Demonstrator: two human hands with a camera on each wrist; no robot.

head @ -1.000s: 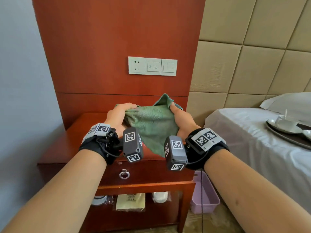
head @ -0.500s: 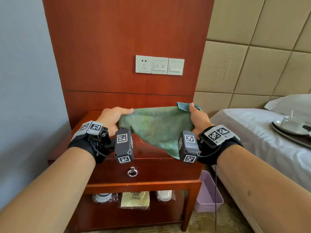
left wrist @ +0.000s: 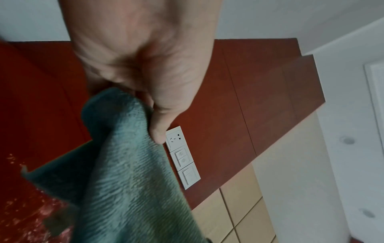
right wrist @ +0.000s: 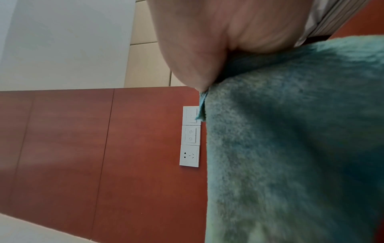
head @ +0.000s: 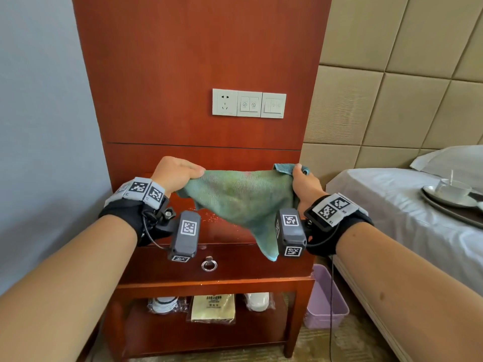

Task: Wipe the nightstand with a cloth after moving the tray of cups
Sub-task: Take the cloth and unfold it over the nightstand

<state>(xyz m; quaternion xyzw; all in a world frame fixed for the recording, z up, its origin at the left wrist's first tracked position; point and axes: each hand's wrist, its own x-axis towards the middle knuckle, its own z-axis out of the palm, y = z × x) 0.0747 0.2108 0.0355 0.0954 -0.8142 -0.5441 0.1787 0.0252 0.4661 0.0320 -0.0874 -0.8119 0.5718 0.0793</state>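
A green cloth (head: 243, 197) hangs stretched between my two hands above the reddish wooden nightstand (head: 222, 265). My left hand (head: 177, 172) grips its left corner, and in the left wrist view the thumb and curled fingers pinch the cloth (left wrist: 124, 172). My right hand (head: 303, 181) pinches the right corner, with a blue edge of fabric sticking up past the thumb; the cloth (right wrist: 290, 148) fills most of the right wrist view. A loose point of the cloth dangles over the drawer front. The tray (head: 454, 212) with a white cup and saucers lies on the bed at the right.
The white-sheeted bed (head: 392, 205) stands right of the nightstand, with a lilac bin (head: 324, 301) between them. A socket and switch panel (head: 248, 103) is on the wooden wall panel. Wrapped items lie on the lower shelf (head: 209, 307). A grey wall stands at the left.
My hands have drawn apart, pulling the bunched cloth out flat and wide between them. The view has tilted down a little, showing more of the nightstand's lower shelf.
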